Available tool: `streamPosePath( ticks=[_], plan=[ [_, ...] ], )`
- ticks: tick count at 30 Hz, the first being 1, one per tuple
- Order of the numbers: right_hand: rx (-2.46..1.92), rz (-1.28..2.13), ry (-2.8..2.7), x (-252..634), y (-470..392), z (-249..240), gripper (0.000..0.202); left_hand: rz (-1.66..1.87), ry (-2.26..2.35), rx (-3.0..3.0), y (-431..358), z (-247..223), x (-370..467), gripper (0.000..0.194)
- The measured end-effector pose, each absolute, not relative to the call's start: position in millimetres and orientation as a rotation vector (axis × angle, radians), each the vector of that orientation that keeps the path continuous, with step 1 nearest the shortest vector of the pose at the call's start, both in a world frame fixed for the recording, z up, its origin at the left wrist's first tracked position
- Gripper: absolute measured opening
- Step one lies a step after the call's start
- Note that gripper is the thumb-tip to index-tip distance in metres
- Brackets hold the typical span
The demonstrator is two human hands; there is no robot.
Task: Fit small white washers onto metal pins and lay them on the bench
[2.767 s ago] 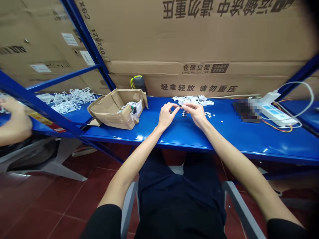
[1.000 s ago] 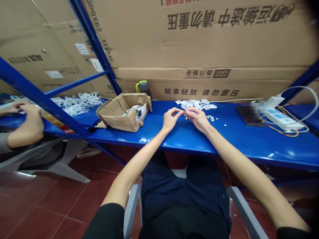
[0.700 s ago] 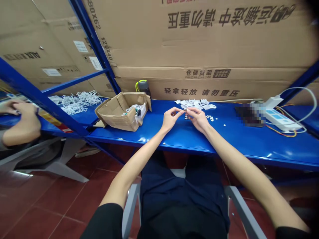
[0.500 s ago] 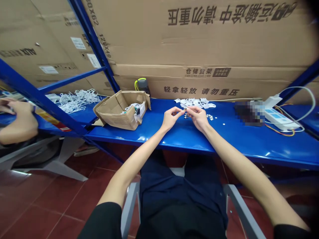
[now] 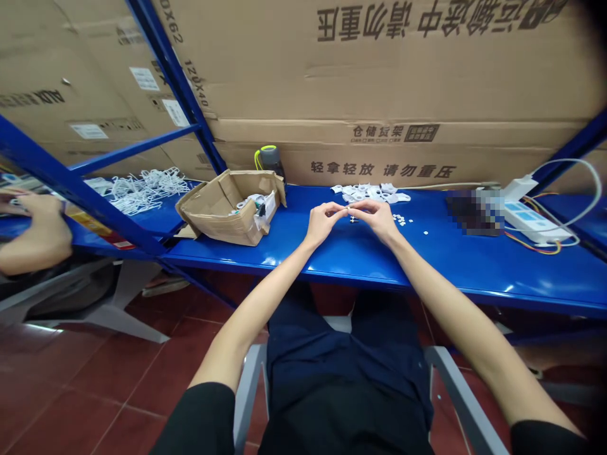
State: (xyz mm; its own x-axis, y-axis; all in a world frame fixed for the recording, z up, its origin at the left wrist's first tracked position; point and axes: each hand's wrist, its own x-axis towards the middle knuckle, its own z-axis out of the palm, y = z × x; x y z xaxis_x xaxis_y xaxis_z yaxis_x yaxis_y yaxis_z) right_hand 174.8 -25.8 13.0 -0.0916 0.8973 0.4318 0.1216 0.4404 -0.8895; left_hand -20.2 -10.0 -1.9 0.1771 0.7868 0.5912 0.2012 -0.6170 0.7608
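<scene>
My left hand (image 5: 322,222) and my right hand (image 5: 377,220) meet fingertip to fingertip above the blue tabletop. Both are closed in a pinch around a tiny pale piece (image 5: 348,208), too small to name. Just below the fingers lie a few small dark-and-metallic parts (image 5: 353,220), partly hidden. Beside my right hand are several small white pieces (image 5: 401,220). A heap of flat white plastic parts (image 5: 365,192) lies behind both hands.
An open cardboard box (image 5: 218,218) with mixed parts stands left, a dark bottle (image 5: 271,158) behind it. At right are a white power strip (image 5: 535,222) with cables and a blurred-out object (image 5: 469,212). Further left are white wire-like pieces (image 5: 142,189) and another person's arm (image 5: 35,230).
My right fingers have shifted slightly left, and the pinched fingertips of both hands sit a little further left. The view has tilted slightly; the parts on the table stay put.
</scene>
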Motion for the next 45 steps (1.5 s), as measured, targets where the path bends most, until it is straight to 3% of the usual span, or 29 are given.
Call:
streamPosePath(
  ticks=[5, 17, 25, 45],
  plan=[
    [-1.081, 0.632, -1.665, 181.2, -23.0, 13.9, 0.038, 1.440, 1.114, 2.087, -9.3, -4.7, -21.7, 0.015],
    [-1.112, 0.390, -1.785, 189.3, -4.4, 4.5, 0.026, 1.332, 1.276, 2.255, -5.3, -9.4, -20.1, 0.023],
    [-1.449, 0.170, -1.862, 215.2, 37.1, -7.7, 0.015, 1.239, 1.537, 2.378, -11.5, -4.9, -21.3, 0.022],
    [-1.423, 0.187, -1.975, 214.3, 47.5, -22.5, 0.016, 1.075, 1.656, 2.509, -14.7, -12.3, -19.5, 0.026]
  ],
)
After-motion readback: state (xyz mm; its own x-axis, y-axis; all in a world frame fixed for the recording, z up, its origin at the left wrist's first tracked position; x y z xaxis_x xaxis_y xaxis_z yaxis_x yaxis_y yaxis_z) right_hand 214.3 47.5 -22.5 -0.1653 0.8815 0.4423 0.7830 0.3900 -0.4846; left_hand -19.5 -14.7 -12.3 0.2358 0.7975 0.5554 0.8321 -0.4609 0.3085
